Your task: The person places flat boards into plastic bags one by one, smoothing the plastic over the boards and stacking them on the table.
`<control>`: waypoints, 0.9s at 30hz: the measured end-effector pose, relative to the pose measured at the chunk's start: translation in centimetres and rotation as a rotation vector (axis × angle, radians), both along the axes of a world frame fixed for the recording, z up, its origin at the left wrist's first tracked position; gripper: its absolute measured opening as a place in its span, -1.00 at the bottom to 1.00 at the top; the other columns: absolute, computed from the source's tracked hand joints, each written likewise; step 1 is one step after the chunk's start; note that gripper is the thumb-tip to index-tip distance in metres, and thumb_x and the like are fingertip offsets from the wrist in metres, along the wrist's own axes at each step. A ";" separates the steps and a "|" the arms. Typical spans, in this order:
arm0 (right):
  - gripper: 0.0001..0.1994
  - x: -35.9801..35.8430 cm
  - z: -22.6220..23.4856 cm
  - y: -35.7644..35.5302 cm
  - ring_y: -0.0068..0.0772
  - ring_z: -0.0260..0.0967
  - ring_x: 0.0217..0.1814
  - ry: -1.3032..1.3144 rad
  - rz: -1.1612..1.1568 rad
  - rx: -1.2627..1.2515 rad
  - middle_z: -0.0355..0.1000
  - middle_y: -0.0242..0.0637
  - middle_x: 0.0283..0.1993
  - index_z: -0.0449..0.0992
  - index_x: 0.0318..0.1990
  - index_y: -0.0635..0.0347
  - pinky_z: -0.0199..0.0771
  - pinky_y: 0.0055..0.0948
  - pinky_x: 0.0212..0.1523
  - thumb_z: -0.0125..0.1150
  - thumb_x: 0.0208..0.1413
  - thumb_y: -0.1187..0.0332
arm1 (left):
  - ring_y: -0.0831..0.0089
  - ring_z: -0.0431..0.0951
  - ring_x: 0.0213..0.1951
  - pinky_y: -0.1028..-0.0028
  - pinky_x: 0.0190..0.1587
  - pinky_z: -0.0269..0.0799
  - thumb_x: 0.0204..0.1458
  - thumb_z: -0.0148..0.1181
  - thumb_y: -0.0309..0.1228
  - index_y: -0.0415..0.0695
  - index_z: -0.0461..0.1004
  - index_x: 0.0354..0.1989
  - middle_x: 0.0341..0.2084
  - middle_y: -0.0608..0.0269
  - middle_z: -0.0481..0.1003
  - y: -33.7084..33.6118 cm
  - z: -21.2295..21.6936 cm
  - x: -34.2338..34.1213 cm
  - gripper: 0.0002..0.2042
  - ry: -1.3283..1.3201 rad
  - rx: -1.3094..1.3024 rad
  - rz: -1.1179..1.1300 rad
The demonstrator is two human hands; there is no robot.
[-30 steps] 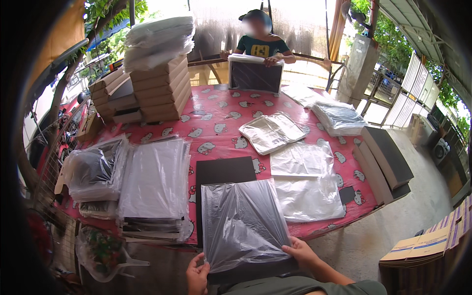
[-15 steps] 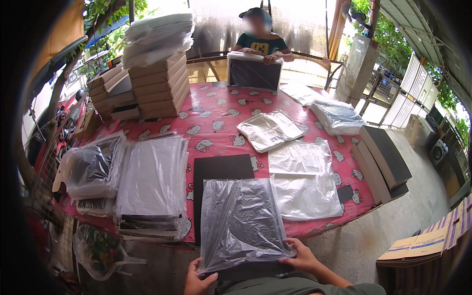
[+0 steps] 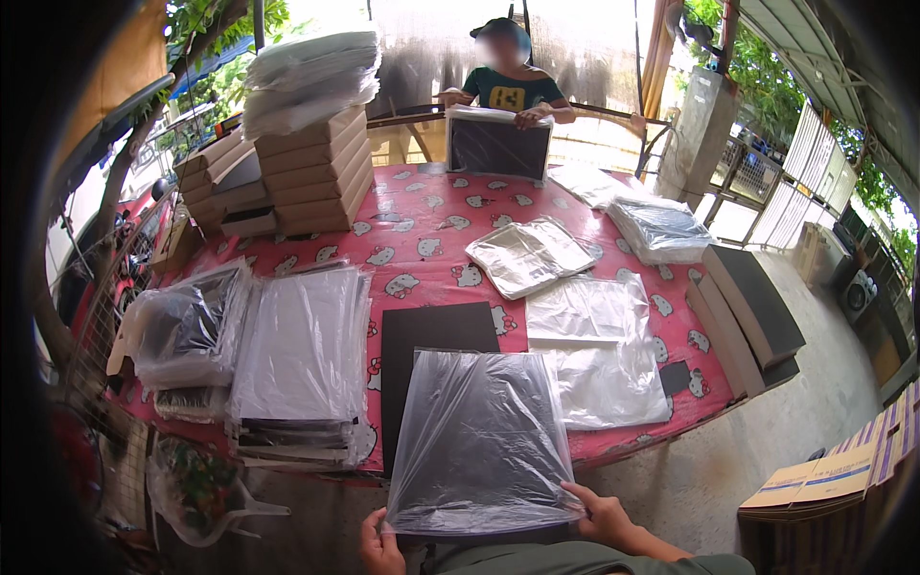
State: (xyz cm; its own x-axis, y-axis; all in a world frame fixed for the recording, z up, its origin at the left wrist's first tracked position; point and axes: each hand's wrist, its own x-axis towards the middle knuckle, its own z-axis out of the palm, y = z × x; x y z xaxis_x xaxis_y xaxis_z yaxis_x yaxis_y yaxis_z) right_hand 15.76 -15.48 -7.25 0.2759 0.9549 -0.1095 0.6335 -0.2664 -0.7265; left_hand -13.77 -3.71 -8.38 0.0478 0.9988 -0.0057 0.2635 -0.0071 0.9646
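Observation:
A clear plastic bag (image 3: pixel 484 436) with a black board inside lies at the table's near edge, its near end reaching out over my lap. My left hand (image 3: pixel 381 546) pinches the bag's near left corner between thumb and fingers. At the near right corner, my right hand (image 3: pixel 606 519) grips the bag's edge, thumb on top. The plastic is pulled fairly taut, with creases running from the corners. Partly under the bag's far end lies a bare black board (image 3: pixel 407 340). To its right are flat clear plastic bags (image 3: pixel 604 379).
Bagged white sheets (image 3: pixel 297 345) and bagged black items (image 3: pixel 187 321) are stacked at left. Brown boxes (image 3: pixel 316 172) carry a pile of plastic (image 3: pixel 311 77) at the back. Black boards (image 3: pixel 757 307) stack at right. Across the table, a person (image 3: pixel 513 91) holds a bagged black board (image 3: pixel 498 144).
The board's uncovered near strip is now under the plastic, and the bag looks smoother and tauter. Both hands have shifted slightly outward. The person opposite has lifted one hand off their board.

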 end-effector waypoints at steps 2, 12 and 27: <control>-0.51 -0.1 0.6 -0.5 -0.13 0.36 -0.57 -0.033 0.052 0.035 0.37 -0.07 -0.54 0.28 0.05 -0.03 0.35 -0.34 -0.53 0.05 -0.15 0.50 | 0.24 0.38 -0.13 0.37 -0.09 0.24 0.11 -0.17 -0.32 -0.12 0.39 -0.12 -0.17 0.11 0.41 -0.1 0.5 0.1 -0.73 0.143 0.082 -0.020; -0.54 -1.1 -0.6 -1.7 -0.29 0.37 -0.49 0.028 0.181 0.155 0.40 -0.21 -0.46 0.33 0.00 0.02 0.38 -0.45 -0.46 0.24 -0.12 0.22 | 0.68 0.28 -0.43 0.69 -0.35 0.16 0.03 -0.15 -0.60 -0.18 0.30 -0.22 -0.51 0.34 0.35 -0.9 -2.2 1.2 -0.84 -0.356 -0.056 0.117; -0.58 -3.3 -1.9 0.6 -0.41 0.38 -0.63 -0.024 0.175 0.461 0.42 -0.28 -0.57 0.41 -0.06 -0.03 0.41 -0.53 -0.58 0.29 -0.18 0.34 | 0.41 0.35 -0.15 0.39 -0.11 0.29 -0.03 0.10 -0.26 -0.16 0.23 -0.01 -0.15 0.13 0.34 2.9 -0.6 5.2 -0.58 -1.062 -0.258 0.301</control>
State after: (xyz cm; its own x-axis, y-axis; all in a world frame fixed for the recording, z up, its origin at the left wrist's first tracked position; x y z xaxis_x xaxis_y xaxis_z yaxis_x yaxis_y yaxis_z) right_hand 12.44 -14.85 -9.17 0.1043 0.9348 0.3394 0.6579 0.1910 -0.7285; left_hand -8.52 -0.79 -9.02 -0.0905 0.9454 -0.3130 -0.7323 0.1498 0.6643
